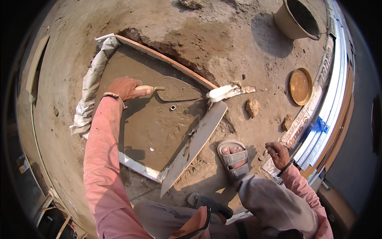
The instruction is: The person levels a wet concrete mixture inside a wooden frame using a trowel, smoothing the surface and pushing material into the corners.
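Observation:
My left hand [123,88] is closed round the wooden handle of a pointed trowel [179,88]. The trowel's blade, smeared with mud, lies on wet grey-brown mortar [143,131] that fills a four-sided frame. Close to the blade, a small round pipe end [172,108] shows in the mortar, and a smaller white spot [152,149] lies nearer me. Off to the right, over the ground by my knee, my right hand [278,155] has its fingers curled in, with nothing visible in them.
The frame has a far wooden board [167,61], a wrapped left side [92,85] and a grey right board [197,147]. Stones [252,108], a round shallow pan [301,86] and a bucket [296,20] stand right. Long white metal profiles [338,75] run along the right edge.

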### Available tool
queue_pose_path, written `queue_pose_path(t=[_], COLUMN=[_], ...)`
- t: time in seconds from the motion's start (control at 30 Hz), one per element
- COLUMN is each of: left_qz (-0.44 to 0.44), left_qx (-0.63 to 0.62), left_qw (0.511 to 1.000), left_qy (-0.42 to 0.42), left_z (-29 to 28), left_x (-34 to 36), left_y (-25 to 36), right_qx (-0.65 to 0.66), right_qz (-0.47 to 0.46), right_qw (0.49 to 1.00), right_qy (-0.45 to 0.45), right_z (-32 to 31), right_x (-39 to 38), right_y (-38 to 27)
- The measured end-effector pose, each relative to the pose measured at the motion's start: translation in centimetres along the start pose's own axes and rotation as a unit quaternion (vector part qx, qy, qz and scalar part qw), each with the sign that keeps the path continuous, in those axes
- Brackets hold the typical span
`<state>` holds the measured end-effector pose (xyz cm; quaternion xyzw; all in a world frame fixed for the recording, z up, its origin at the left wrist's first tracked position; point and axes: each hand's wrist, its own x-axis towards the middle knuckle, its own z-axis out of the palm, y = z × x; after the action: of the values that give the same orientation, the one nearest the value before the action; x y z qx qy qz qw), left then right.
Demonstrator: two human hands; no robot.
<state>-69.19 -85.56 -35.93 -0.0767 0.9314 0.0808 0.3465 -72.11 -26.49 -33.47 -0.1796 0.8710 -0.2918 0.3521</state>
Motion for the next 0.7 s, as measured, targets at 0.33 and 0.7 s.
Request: queue_pose_path(t=[0.33,0.7], left_qz=[0.002,0.057], left_qx=[-0.012,0.051], left_qw=[1.0,0.997], left_qy=[-0.009,0.004], left_z=[-0.3,0.0], left_x=[3.4,2.5], left_y=[1.5,1.5], right_qx=[-0.002,0.007], right_qz=[0.003,0.028], right_qw=[1.0,1.0], right_qy=[-0.004,0.001], right_z=[0.0,-0.4], right_x=[1.0,0.7], right_y=[-0.5,0.1])
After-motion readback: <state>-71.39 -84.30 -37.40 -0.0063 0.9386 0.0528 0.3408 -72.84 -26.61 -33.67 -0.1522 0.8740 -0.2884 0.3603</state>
